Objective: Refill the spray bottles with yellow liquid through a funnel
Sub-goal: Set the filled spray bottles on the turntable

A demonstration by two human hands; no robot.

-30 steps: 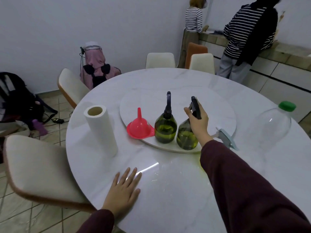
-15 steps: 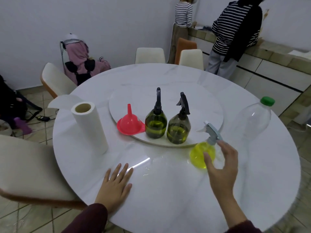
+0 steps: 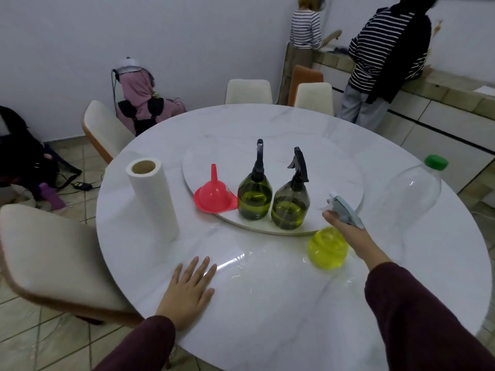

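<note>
Right hand [image 3: 345,228] apparently grips the yellow-filled clear spray bottle's [image 3: 328,250] grey trigger head; left hand [image 3: 187,290] rests flat, fingers spread, on the round white marble table [image 3: 267,303].

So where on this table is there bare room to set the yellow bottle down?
Bare marble lies between the left hand and the yellow bottle, and across the far half of the turntable behind the two green bottles. The turntable's near edge is crowded: funnel and both green bottles, right hand beside them.
</note>
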